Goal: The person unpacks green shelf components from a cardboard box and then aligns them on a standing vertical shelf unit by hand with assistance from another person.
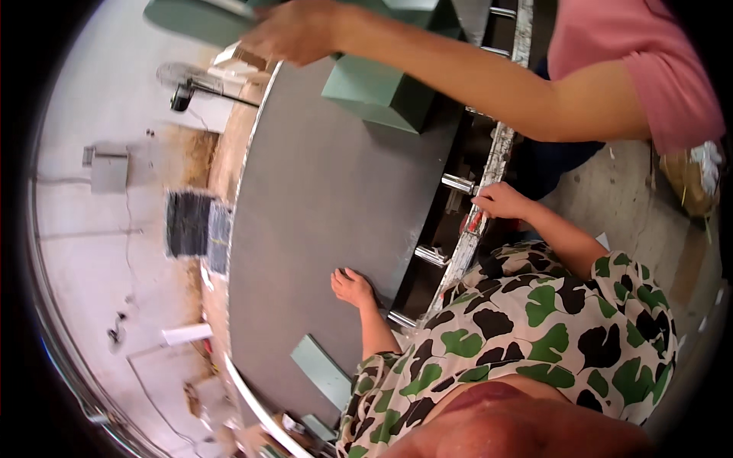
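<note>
My left hand (352, 288) rests on the dark grey conveyor belt (321, 183), its fingers slightly bent and apart, with nothing in it. Nearby, toward the bottom of the view, lies a flat pale green panel (321, 370). My right hand (501, 201) is at the worn, paint-spotted rail (458, 263) along the belt's side, its fingers curled over the edge. Across the top reaches a co-worker's bare arm (458, 76) with a pink sleeve. That person's hand (294, 32) holds a green rounded flat piece (198, 21), partly out of view and blurred.
Under the co-worker's arm stands a green box-shaped part (382, 91) on the belt. Short metal rollers (458, 183) sit between belt and rail. Beyond the far side are a fan (183, 93), dark stacked material (188, 223) and a wall. A sack (691, 179) stands on the floor at right.
</note>
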A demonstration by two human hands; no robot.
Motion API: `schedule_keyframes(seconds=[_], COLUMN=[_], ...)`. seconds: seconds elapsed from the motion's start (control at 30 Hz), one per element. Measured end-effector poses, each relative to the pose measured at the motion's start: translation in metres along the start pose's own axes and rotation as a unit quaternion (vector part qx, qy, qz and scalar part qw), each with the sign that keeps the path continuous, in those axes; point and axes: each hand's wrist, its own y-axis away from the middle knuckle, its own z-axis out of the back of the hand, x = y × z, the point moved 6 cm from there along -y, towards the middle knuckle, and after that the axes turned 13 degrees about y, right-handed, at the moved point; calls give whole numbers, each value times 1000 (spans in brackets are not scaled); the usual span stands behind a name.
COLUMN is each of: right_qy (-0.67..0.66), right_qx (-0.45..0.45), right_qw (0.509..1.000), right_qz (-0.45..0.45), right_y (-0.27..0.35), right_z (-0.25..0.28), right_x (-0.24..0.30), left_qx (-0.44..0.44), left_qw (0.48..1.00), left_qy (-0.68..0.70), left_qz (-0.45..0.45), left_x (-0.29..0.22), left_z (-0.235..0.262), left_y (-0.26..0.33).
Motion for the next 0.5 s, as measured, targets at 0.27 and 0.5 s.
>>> schedule_keyframes(seconds=[0.27, 0.5], right_qy=[-156, -219], right_qx=[-110, -47], right_qw=[979, 971], right_qz=[77, 87], right_y=[-46, -50], right_z=[66, 60], right_x=[68, 75], left_qx=[-17, 6], left_qw=[1000, 1000], left_qy=[11, 25], left_qz=[-2, 16], left_x=[-18, -36], left_z=[17, 40], left_y=[19, 24])
